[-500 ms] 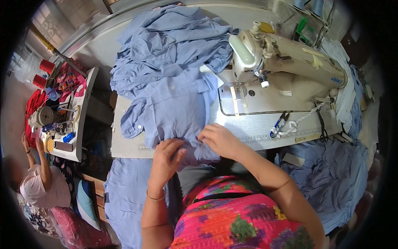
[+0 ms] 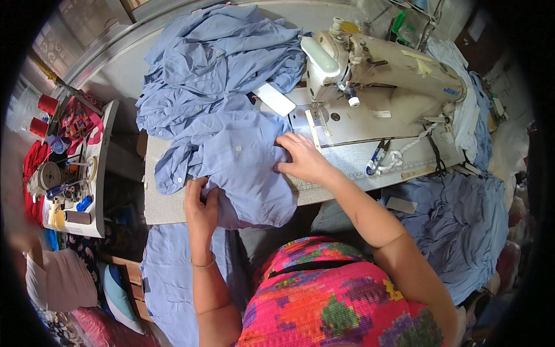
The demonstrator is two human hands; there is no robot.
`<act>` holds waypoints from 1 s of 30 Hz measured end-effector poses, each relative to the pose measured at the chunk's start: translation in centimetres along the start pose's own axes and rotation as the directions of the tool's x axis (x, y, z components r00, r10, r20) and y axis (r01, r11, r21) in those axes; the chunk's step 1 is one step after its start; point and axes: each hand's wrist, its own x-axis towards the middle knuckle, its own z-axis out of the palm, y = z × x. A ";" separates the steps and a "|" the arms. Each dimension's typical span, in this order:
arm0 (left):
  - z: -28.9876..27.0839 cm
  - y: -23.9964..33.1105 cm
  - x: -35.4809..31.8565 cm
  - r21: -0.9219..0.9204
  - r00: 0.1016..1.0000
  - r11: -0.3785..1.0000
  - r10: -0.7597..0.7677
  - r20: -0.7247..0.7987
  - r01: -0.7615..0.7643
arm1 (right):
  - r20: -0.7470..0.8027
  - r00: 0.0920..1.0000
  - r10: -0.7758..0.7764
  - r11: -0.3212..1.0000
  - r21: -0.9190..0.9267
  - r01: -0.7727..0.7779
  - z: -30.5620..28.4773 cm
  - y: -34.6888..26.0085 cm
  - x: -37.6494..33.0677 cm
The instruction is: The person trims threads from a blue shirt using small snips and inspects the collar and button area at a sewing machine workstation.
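A light blue buttoned shirt [image 2: 243, 156] lies bunched on the sewing table, its lower part hanging over the front edge. My left hand [image 2: 200, 208] has its fingers curled on the shirt's near left edge, thumb close to them. On the opposite side, my right hand [image 2: 306, 159] pinches the right edge between thumb and fingers. The fingertips of both are partly lost against the cloth. Just right of the shirt stands the sewing machine [image 2: 381, 63], its needle area beside my right hand. A white card [image 2: 274, 99] lies beyond the shirt.
A heap of blue shirts [image 2: 214, 58] covers the table's back left. Blue-handled thread snips [image 2: 377, 157] and a white braided cord [image 2: 399, 157] lie near the front edge. More blue garments [image 2: 445, 231] hang at right. At far left, another person [image 2: 63, 277] sits by a second table [image 2: 107, 168].
My right hand has moved up along the shirt's right edge, and my left has shifted left. The shirt's lower part is spread flatter, and more of the white card shows. The whole view has shifted slightly.
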 end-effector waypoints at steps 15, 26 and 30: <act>-2.1 2.5 9.8 0.166 0.897 0.935 0.348 -0.272 -0.312 | 0.352 0.929 0.112 0.539 0.764 -0.354 0.6 -1.0 0.2; -3.0 6.1 12.1 0.271 0.739 0.834 0.551 -0.388 -0.480 | 0.418 0.876 0.239 0.019 0.900 -0.435 1.6 -3.8 3.7; -2.8 -0.1 8.7 0.341 0.905 0.861 0.422 -0.063 -0.378 | 0.163 0.972 0.168 0.249 0.947 -0.202 -2.0 -1.7 2.1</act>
